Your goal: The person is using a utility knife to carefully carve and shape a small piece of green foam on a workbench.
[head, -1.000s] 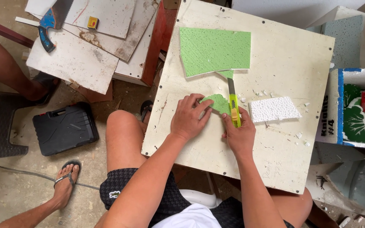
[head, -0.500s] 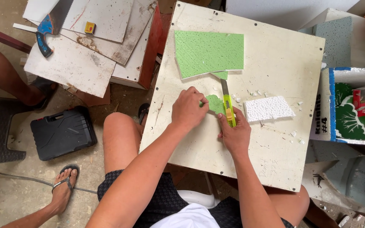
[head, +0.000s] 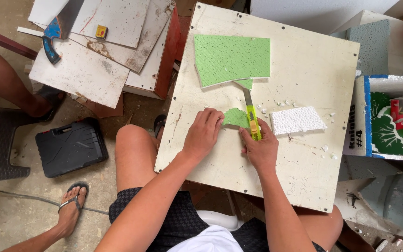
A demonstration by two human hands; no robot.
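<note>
On the cream board [head: 304, 60]: left hand [head: 203, 134] flat, pressing a small green foam piece [head: 235, 117] — right hand [head: 260, 150] clasping a yellow utility knife [head: 253, 117] alongside.

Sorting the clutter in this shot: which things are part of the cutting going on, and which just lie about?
In use: left hand, small green foam piece, right hand, yellow utility knife, large green foam sheet, cream board.

Lying about: white foam block, hand saw, black case.
</note>
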